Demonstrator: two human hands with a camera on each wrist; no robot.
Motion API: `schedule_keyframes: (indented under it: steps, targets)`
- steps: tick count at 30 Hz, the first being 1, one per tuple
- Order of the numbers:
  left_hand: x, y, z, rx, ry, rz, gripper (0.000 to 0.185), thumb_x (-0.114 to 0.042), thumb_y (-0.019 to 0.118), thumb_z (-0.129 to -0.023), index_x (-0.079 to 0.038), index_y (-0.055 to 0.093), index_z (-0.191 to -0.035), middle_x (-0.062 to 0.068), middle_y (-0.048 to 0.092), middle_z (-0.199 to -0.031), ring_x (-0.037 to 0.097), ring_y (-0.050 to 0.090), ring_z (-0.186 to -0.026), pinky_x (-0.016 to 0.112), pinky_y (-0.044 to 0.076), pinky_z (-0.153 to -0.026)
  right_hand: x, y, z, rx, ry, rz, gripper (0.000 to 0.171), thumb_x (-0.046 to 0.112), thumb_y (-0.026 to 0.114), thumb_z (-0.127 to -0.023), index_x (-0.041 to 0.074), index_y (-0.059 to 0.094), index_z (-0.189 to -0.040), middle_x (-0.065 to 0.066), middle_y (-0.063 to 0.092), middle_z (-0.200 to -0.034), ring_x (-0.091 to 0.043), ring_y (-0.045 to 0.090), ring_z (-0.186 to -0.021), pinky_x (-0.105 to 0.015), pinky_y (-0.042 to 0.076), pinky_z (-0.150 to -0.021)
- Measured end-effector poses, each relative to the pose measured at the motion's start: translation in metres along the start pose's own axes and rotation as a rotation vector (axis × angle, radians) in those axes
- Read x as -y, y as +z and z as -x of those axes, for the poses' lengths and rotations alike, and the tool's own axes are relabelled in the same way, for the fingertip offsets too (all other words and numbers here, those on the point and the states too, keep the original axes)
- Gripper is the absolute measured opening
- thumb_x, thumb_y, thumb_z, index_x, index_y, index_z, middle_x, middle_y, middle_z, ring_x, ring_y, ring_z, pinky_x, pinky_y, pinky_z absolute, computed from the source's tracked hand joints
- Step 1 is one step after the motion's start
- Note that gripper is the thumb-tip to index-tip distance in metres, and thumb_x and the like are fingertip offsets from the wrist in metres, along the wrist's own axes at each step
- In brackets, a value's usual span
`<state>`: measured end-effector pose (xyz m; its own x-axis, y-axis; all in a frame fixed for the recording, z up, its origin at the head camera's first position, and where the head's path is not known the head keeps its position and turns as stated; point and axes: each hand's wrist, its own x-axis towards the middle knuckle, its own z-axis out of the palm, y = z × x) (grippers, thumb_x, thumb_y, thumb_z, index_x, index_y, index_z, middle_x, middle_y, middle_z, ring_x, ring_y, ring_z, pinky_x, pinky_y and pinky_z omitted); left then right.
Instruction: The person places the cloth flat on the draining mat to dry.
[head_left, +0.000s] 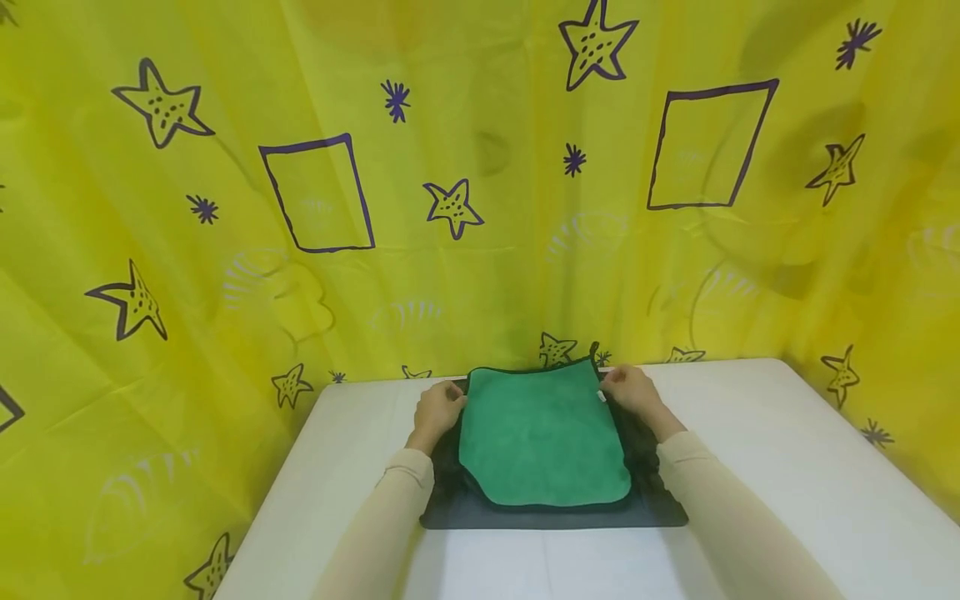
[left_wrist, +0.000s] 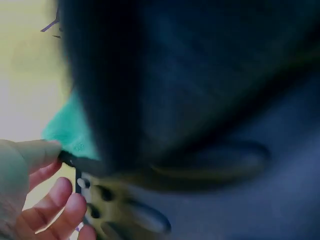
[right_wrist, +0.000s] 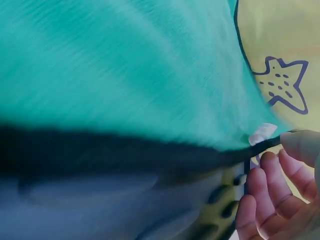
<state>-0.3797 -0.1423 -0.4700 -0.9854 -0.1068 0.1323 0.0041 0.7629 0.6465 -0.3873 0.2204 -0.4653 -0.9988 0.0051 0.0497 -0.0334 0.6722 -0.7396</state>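
A green towel (head_left: pixel 543 437) with a dark hem lies folded on top of a dark grey cloth (head_left: pixel 555 510) on the white table (head_left: pixel 787 467). My left hand (head_left: pixel 438 408) pinches the towel's far left corner, thumb on top, as the left wrist view shows the green towel (left_wrist: pixel 67 131) edge between thumb and fingers (left_wrist: pixel 55 197). My right hand (head_left: pixel 630 390) pinches the far right corner beside a small white tag (head_left: pixel 601 397). In the right wrist view the green towel (right_wrist: pixel 125 70) fills the frame, with the white tag (right_wrist: pixel 262 132) just above my fingers (right_wrist: pixel 270 185).
A yellow curtain (head_left: pixel 465 167) printed with stars and squares hangs close behind the table and wraps round both sides. Bare white tabletop lies to the left and right of the cloths and at the near edge.
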Motion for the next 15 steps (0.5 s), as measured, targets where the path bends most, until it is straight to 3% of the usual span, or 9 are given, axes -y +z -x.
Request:
schedule_keyframes:
  steps: [4,8,12,15]
  targets:
    - [0.006,-0.003,0.006,0.054,0.052,-0.007,0.020,-0.025,0.069,-0.096,-0.011,0.070,-0.109,0.009,0.072,-0.092,0.023,0.063,-0.074,0.038,0.049,-0.066,-0.012,0.000,0.002,0.033,-0.042,0.037,0.027,0.016,0.060,-0.099,-0.008,0.062,-0.109,-0.025,0.066,-0.105,-0.036,0.063,-0.094,-0.048,0.052,-0.080]
    - [0.016,-0.009,0.013,0.092,0.170,0.000,0.022,-0.020,0.065,-0.098,-0.008,0.067,-0.117,0.008,0.070,-0.086,0.019,0.060,-0.068,0.034,0.048,-0.061,-0.019,-0.005,0.014,0.067,-0.101,0.037,0.025,0.015,0.061,-0.098,-0.008,0.063,-0.108,-0.024,0.067,-0.104,-0.035,0.063,-0.095,-0.049,0.053,-0.080]
    - [0.026,-0.019,0.027,0.153,0.286,-0.023,0.019,-0.008,0.062,-0.096,-0.009,0.069,-0.114,0.004,0.063,-0.077,0.013,0.050,-0.061,0.028,0.042,-0.057,-0.021,-0.011,0.034,0.099,-0.194,0.068,0.018,0.012,0.063,-0.098,-0.004,0.065,-0.106,-0.020,0.069,-0.100,-0.031,0.064,-0.092,-0.045,0.053,-0.077]
    - [0.028,-0.030,0.042,0.248,0.351,-0.027,0.021,0.000,0.061,-0.092,-0.010,0.073,-0.108,0.003,0.061,-0.077,0.013,0.049,-0.064,0.027,0.042,-0.057,-0.022,-0.017,0.051,0.187,-0.268,0.096,0.017,0.008,0.062,-0.097,-0.001,0.065,-0.110,-0.012,0.068,-0.092,-0.022,0.062,-0.082,-0.037,0.051,-0.070]
